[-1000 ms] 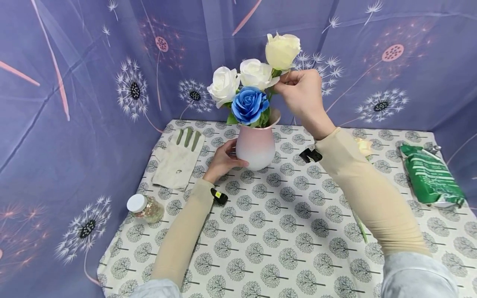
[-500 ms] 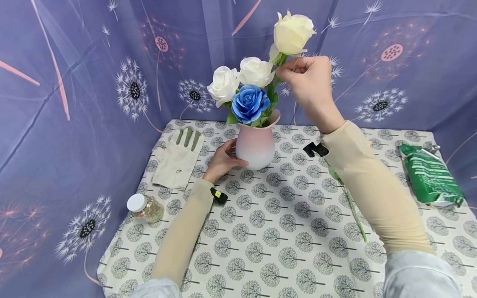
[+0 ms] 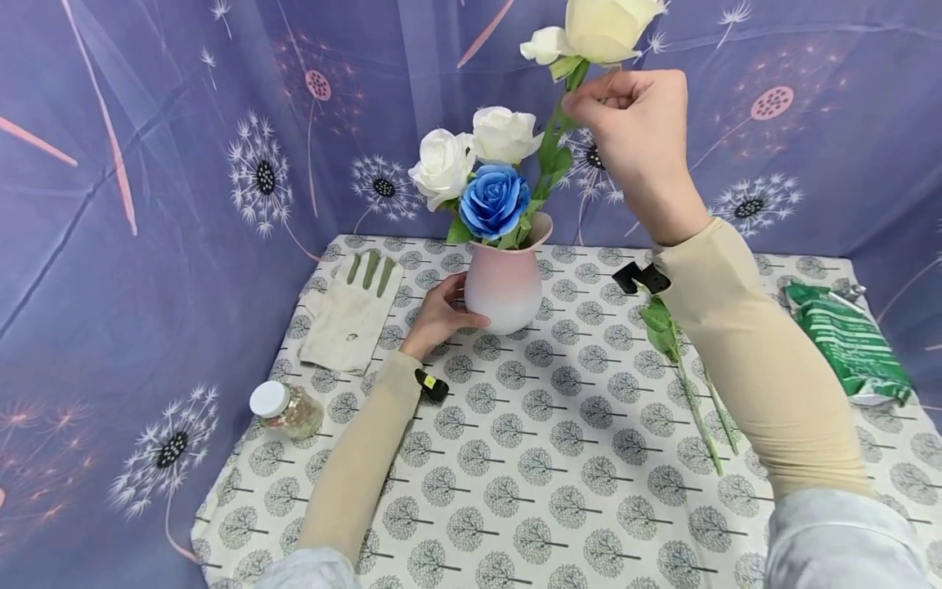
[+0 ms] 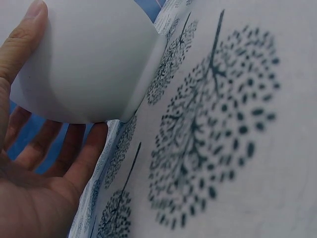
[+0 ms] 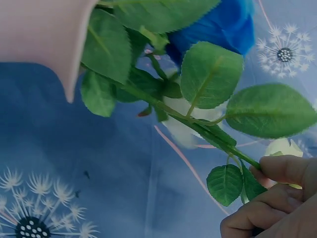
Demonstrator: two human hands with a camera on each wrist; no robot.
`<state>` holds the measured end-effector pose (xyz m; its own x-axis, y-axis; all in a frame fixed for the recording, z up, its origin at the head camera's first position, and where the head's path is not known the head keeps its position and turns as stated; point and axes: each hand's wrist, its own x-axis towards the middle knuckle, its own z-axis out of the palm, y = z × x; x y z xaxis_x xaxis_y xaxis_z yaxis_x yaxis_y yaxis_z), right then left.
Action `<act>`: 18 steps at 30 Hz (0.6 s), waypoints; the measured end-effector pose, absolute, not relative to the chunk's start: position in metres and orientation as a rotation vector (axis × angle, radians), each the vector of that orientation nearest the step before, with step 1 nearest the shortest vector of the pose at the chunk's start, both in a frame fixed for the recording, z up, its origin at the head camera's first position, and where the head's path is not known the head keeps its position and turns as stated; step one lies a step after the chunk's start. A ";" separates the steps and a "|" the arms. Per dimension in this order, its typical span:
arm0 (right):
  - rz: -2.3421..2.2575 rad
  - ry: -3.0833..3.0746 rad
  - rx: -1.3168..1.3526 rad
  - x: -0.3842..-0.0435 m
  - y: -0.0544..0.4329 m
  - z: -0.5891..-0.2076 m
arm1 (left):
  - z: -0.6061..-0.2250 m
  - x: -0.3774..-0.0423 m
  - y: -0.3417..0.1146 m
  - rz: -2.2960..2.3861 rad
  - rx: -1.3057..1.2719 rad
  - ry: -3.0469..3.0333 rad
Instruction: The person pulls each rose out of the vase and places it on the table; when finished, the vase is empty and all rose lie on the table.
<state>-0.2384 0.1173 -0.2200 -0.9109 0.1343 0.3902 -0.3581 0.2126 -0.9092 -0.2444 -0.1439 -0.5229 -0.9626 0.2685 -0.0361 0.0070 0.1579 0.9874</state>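
Observation:
A vase (image 3: 504, 286), pink at the top and white below, stands on the table. My left hand (image 3: 440, 315) holds its lower left side, thumb in front; in the left wrist view the fingers (image 4: 89, 153) reach behind the vase. A blue rose (image 3: 495, 201) and two white roses (image 3: 441, 168) stand in the vase. Up at the right, my right hand (image 3: 636, 139) pinches the stem of a pale yellow rose (image 3: 605, 29), whose top is cut off by the head view's edge. In the right wrist view its leafy green stem (image 5: 148, 99) slants from the vase mouth to my fingertips.
Left of the vase lies a pale work glove (image 3: 353, 315). A white-capped jar (image 3: 290, 411) is nearer the front left. Leafy flower stems (image 3: 688, 393) lie under my right forearm, and a green packet (image 3: 850, 339) lies at the far right. A patterned curtain (image 3: 280, 106) rises behind.
My right hand has moved up and to the right, drawing the pale yellow rose higher, so more of its stem shows above the vase. The left hand and vase have stayed put.

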 end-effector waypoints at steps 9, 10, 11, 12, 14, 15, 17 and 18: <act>1.756 -2.015 0.246 -0.234 0.122 -0.204 | -0.522 -0.244 -0.143 1.901 0.268 2.225; 1.758 -2.004 0.250 -0.234 0.123 -0.203 | -0.523 -0.244 -0.143 1.898 0.268 2.227; 1.770 -1.985 0.258 -0.234 0.124 -0.202 | -0.523 -0.244 -0.143 1.895 0.268 2.229; 1.767 -1.981 0.259 -0.233 0.125 -0.200 | -0.523 -0.244 -0.143 1.893 0.269 2.232; 1.771 -1.963 0.260 -0.233 0.128 -0.197 | -0.524 -0.245 -0.143 1.887 0.270 2.240; 1.783 -1.948 0.264 -0.232 0.129 -0.196 | -0.524 -0.245 -0.143 1.884 0.272 2.244; 1.805 -1.918 0.271 -0.231 0.131 -0.193 | -0.524 -0.246 -0.143 1.878 0.276 2.247; 1.811 -1.908 0.268 -0.230 0.132 -0.191 | -0.525 -0.246 -0.144 1.876 0.277 2.248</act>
<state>-0.2296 0.1320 -0.1911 -0.8594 0.1894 0.4750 -0.4645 0.0993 -0.8800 -0.2464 -0.1435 -0.5246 -0.9624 0.2694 -0.0333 0.0155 0.1768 0.9841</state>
